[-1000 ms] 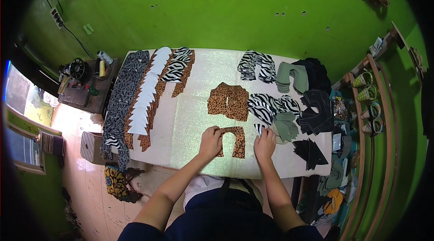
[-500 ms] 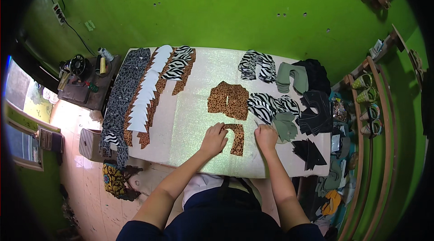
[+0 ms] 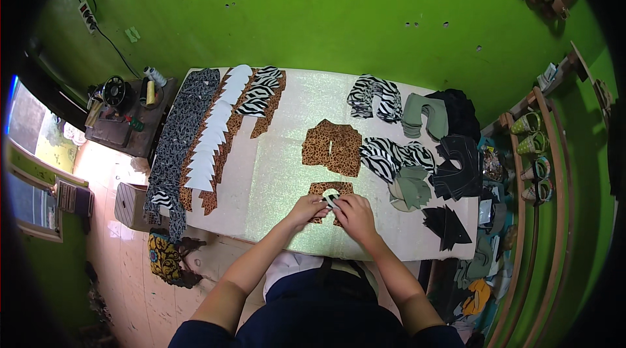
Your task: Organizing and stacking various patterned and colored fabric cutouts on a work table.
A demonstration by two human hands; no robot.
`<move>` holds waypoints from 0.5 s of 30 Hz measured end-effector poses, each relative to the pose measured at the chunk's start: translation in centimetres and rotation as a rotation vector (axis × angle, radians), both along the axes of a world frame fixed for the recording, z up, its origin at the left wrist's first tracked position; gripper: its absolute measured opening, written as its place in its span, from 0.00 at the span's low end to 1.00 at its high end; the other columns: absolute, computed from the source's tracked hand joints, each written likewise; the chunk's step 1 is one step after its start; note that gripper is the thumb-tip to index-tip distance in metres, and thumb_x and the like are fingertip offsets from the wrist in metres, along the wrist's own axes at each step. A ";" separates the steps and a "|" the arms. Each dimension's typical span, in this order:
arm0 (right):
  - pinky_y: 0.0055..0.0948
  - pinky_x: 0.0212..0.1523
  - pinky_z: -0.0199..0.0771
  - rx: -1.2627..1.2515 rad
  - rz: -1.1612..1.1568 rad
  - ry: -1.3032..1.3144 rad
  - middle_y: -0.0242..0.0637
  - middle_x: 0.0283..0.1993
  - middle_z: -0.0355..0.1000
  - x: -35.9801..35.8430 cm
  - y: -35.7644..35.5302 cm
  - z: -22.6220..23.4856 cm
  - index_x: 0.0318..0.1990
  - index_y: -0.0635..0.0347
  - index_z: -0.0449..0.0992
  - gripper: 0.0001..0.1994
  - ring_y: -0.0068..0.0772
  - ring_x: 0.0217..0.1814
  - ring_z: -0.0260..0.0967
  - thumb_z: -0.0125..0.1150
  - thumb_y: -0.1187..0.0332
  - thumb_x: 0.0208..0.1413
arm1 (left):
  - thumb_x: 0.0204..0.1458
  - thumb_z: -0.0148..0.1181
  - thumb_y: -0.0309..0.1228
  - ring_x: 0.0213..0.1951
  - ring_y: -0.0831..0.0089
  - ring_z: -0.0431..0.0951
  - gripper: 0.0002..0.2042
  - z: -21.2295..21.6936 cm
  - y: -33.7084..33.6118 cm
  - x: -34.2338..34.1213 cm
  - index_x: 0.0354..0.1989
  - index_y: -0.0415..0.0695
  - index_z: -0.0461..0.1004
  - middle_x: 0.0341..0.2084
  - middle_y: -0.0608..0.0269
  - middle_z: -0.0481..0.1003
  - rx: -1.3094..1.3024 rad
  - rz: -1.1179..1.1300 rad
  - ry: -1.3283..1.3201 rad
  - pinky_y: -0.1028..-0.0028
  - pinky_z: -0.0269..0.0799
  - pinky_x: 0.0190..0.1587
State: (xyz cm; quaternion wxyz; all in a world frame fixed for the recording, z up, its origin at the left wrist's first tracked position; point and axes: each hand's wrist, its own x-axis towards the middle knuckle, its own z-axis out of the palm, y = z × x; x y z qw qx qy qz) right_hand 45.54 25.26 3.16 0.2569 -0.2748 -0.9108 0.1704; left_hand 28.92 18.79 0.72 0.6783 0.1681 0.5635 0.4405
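Observation:
A leopard-print, arch-shaped cut piece (image 3: 318, 188) lies at the near middle of the table, its two legs toward me and partly covered by my hands. Above its opening, a small curved black-and-white striped piece (image 3: 332, 198) is pinched between both hands. My left hand (image 3: 305, 211) has its closed fingers at the left end of it. From the right, my right hand (image 3: 356, 216) grips the other end, fingers bent over it. Just beyond lies a stack of leopard-print pieces (image 3: 331, 147), with zebra-print pieces (image 3: 394, 157) touching its right side.
Overlapping rows of dark patterned pieces (image 3: 189, 120) and white pieces (image 3: 203, 159) run along the table's left. Green pieces (image 3: 417, 116) and black pieces (image 3: 456, 168) lie at right. A sewing machine (image 3: 116, 97) stands left; a wooden shoe rack (image 3: 531, 198) stands right.
My right hand has moved left from beside the green pieces to meet my left hand. The striped piece now shows between them over the leopard-print arch.

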 end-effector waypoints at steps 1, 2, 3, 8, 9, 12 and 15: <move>0.35 0.46 0.61 -0.068 -0.087 0.048 0.35 0.38 0.69 -0.1 -0.2 0.2 0.40 0.61 0.72 0.14 0.39 0.42 0.65 0.59 0.66 0.45 | 0.54 0.51 0.28 0.30 0.78 0.75 0.08 -0.1 -0.6 -0.1 0.37 0.35 0.68 0.29 0.60 0.74 0.009 0.003 0.018 0.81 0.73 0.36; 0.30 0.43 0.65 -0.079 -0.182 0.050 0.37 0.37 0.70 -0.2 -0.2 0.2 0.45 0.62 0.70 0.18 0.35 0.40 0.68 0.60 0.66 0.46 | 0.54 0.51 0.28 0.29 0.79 0.74 0.09 -0.2 -1.2 -0.2 0.38 0.34 0.69 0.28 0.60 0.74 0.022 0.002 0.037 0.81 0.72 0.36; 0.30 0.43 0.65 -0.081 -0.178 0.051 0.37 0.37 0.70 -0.1 -0.3 -0.1 0.45 0.62 0.70 0.18 0.35 0.40 0.68 0.60 0.66 0.46 | 0.54 0.51 0.28 0.29 0.79 0.74 0.09 -0.4 -2.0 -0.3 0.38 0.34 0.69 0.28 0.60 0.74 0.020 0.006 0.039 0.81 0.72 0.36; 0.19 0.30 0.67 -1.319 -0.124 0.269 0.34 0.30 0.72 2.0 -0.2 -5.7 0.41 0.65 0.72 0.13 0.19 0.30 0.68 0.60 0.70 0.49 | 0.53 0.52 0.26 0.29 0.81 0.72 0.08 -0.8 -3.3 0.3 0.39 0.34 0.69 0.27 0.62 0.73 0.077 0.004 0.177 0.82 0.70 0.35; 0.19 0.30 0.67 -1.387 -0.126 0.271 0.32 0.29 0.72 2.0 -0.2 -5.6 0.40 0.65 0.73 0.12 0.18 0.29 0.67 0.60 0.70 0.49 | 0.53 0.52 0.25 0.29 0.81 0.72 0.09 -0.8 -3.3 0.4 0.40 0.34 0.69 0.27 0.63 0.73 0.074 0.019 0.213 0.82 0.70 0.35; 0.16 0.29 0.64 -1.200 -0.203 0.202 0.29 0.28 0.70 1.0 1.0 -5.2 0.41 0.69 0.71 0.11 0.15 0.29 0.64 0.58 0.74 0.50 | 0.51 0.55 0.28 0.25 0.82 0.71 0.09 -0.4 -2.1 0.1 0.37 0.35 0.71 0.23 0.65 0.74 0.124 0.027 0.465 0.82 0.67 0.30; 0.17 0.30 0.63 -1.008 -0.318 0.157 0.29 0.27 0.70 -0.9 2.5 -2.8 0.40 0.68 0.72 0.10 0.16 0.28 0.63 0.59 0.74 0.49 | 0.49 0.58 0.31 0.21 0.82 0.70 0.10 -0.7 -0.8 -0.6 0.32 0.36 0.74 0.18 0.66 0.73 0.187 0.044 0.763 0.81 0.65 0.25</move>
